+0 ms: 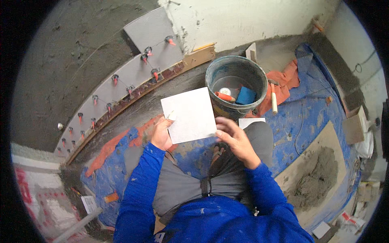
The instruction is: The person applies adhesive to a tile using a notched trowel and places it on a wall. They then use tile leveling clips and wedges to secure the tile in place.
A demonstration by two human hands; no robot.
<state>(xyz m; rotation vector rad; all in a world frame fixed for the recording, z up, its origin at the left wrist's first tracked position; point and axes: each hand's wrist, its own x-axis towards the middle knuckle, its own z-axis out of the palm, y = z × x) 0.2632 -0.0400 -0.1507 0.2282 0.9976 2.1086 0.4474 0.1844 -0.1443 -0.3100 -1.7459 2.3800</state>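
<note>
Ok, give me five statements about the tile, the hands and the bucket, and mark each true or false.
1. Both hands hold the tile. True: the left hand grips its left edge and the right hand its lower right corner.
2. The bucket lies tipped on its side. False: it stands upright, just beyond the tile.
3. The sleeves are red. False: they are blue.
4. A heap of mortar lies on a board to the person's right. True.
5. The wall tiles have no clips. False: red-tipped clips sit along their joints.
</note>
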